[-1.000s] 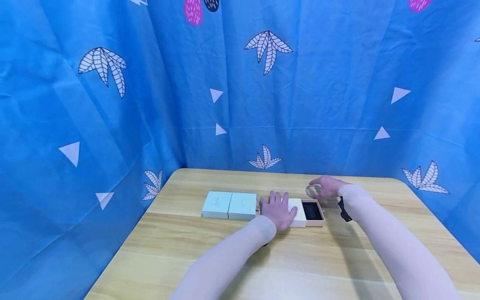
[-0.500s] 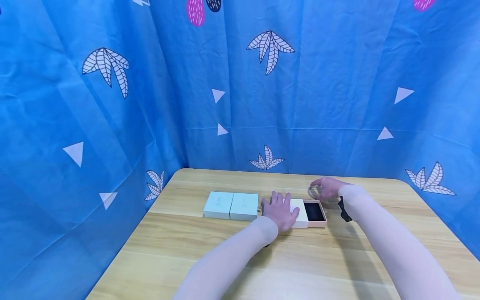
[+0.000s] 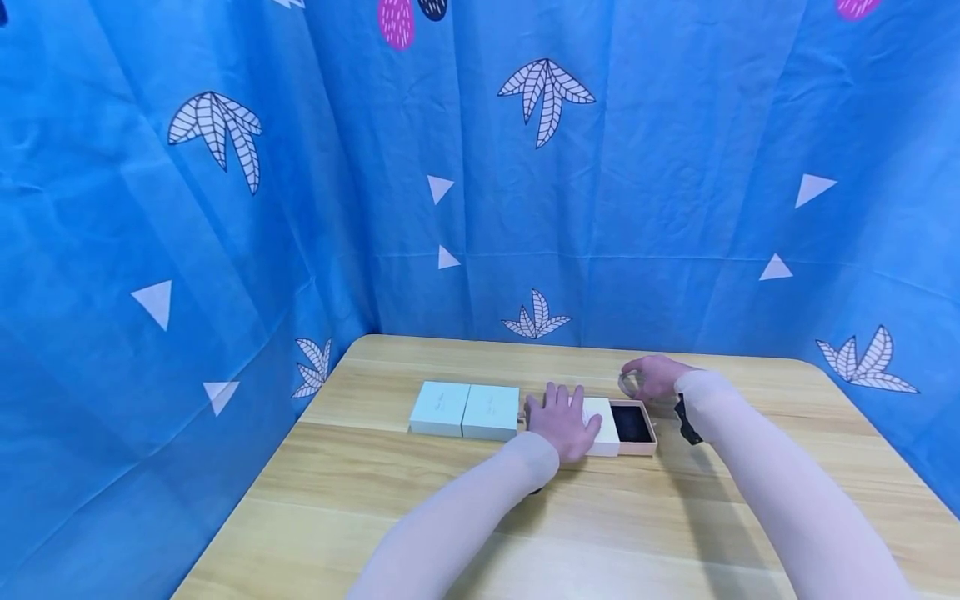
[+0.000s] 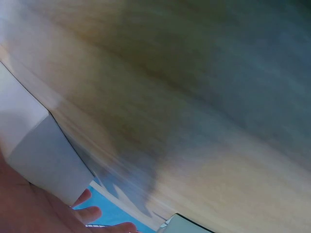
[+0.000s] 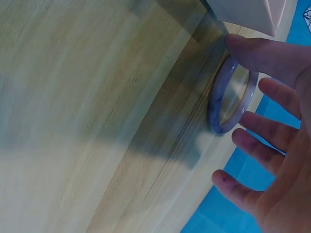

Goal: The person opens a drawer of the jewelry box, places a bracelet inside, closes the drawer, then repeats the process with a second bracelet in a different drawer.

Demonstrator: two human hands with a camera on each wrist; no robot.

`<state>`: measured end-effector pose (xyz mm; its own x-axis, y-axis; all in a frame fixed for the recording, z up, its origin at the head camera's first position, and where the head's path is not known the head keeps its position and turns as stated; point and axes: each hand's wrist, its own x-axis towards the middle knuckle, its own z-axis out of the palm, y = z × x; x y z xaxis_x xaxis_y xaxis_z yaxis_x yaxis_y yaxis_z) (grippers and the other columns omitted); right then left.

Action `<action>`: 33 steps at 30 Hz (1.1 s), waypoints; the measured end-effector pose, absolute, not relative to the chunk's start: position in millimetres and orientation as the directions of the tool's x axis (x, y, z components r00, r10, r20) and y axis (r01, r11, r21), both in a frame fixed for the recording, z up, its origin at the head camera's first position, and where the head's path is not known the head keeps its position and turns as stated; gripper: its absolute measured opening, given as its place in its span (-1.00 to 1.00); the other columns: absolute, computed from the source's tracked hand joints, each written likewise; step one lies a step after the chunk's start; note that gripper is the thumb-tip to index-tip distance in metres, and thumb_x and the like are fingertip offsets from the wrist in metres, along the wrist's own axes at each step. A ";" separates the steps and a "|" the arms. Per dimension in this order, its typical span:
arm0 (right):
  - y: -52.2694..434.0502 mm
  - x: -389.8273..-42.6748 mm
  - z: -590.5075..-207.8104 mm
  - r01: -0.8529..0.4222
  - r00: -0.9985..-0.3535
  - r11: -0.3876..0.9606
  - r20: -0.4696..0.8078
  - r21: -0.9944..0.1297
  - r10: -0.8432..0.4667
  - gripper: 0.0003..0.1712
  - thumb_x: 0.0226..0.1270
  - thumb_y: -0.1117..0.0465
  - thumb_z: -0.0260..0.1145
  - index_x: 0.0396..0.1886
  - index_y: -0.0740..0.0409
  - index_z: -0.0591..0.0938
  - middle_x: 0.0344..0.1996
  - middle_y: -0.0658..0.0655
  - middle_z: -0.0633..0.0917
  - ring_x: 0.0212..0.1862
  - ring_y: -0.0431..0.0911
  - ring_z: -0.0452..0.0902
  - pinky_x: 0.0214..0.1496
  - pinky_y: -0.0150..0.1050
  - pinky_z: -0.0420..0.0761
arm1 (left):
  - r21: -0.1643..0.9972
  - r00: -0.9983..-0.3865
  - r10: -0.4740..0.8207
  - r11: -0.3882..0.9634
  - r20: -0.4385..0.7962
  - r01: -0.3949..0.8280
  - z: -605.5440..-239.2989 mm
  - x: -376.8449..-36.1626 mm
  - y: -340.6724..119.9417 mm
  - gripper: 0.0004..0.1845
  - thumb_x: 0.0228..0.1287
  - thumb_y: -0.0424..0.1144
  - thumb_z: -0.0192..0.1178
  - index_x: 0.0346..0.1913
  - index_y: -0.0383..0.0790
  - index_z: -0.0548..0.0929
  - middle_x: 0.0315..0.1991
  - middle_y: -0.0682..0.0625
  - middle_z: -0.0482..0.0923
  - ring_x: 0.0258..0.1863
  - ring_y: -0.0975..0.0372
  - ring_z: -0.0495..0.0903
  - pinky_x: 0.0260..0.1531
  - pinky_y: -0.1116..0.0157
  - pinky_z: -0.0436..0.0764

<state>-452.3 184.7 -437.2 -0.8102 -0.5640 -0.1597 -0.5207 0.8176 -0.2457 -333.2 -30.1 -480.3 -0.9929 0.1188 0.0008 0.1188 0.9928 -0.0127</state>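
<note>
My left hand (image 3: 561, 423) lies with spread, straight fingers across the white sleeve (image 3: 602, 427) of a small box, hiding part of it. From the sleeve's right side juts the box's pinkish drawer (image 3: 637, 449), lined in black. Behind and right of it, my right hand (image 3: 654, 377) is at a pale greyish-lilac bangle (image 3: 622, 387) lying on the table. In the right wrist view, my thumb overlaps one end of the bangle (image 5: 217, 102) and the other fingers stretch along its far side, spread apart. How firmly they touch it is unclear.
Two pale mint boxes (image 3: 440, 407) stand side by side left of my left hand. The wooden tabletop (image 3: 570, 533) reaches back to a blue patterned curtain (image 3: 480, 208), which also runs along the left side.
The view has shifted slightly, so the scene sits a little further right. My right hand has edged slightly left over the bangle. My left hand stays on the sleeve.
</note>
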 end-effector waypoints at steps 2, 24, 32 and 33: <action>185.6 -455.0 -439.6 -0.534 -0.808 0.813 -0.144 -0.231 -0.572 -0.34 0.10 0.27 0.48 0.25 0.26 0.58 0.00 0.32 0.68 -0.11 0.07 0.52 -0.05 -0.03 0.57 | -0.017 -0.993 0.120 0.993 0.004 0.120 -480.5 -333.3 -30.1 -0.17 0.42 0.46 -0.58 0.63 0.19 -0.01 0.60 0.03 0.10 0.61 0.06 -0.01 0.41 -0.22 0.20; 185.6 -449.1 -435.1 -0.579 -0.796 0.792 -0.075 -0.194 -0.601 -0.40 0.04 0.26 0.47 0.15 0.35 0.63 -0.10 0.29 0.73 -0.15 0.06 0.57 -0.02 0.01 0.62 | -0.014 -0.991 0.129 0.992 -0.018 0.129 -477.2 -333.1 -28.7 -0.19 0.44 0.44 -0.55 0.63 0.18 -0.03 0.61 0.02 0.08 0.61 0.06 -0.02 0.42 -0.21 0.18; 188.1 -455.4 -436.7 -0.586 -0.796 0.790 -0.058 -0.178 -0.603 -0.29 0.01 0.18 0.52 0.21 0.33 0.60 -0.13 0.27 0.74 -0.16 0.04 0.63 -0.06 0.00 0.66 | -0.010 -0.991 0.130 0.991 -0.003 0.130 -480.2 -336.6 -31.0 -0.18 0.43 0.44 -0.58 0.63 0.18 -0.01 0.60 0.01 0.10 0.61 0.05 -0.01 0.39 -0.22 0.21; 188.4 -455.7 -436.6 -0.584 -0.797 0.791 -0.058 -0.180 -0.601 -0.29 0.00 0.17 0.53 0.20 0.32 0.60 -0.13 0.27 0.74 -0.17 0.03 0.64 -0.08 0.00 0.66 | -0.009 -0.991 0.133 0.991 -0.004 0.133 -480.3 -336.9 -31.4 -0.18 0.43 0.44 -0.58 0.63 0.17 -0.01 0.60 0.01 0.10 0.61 0.05 -0.01 0.39 -0.23 0.20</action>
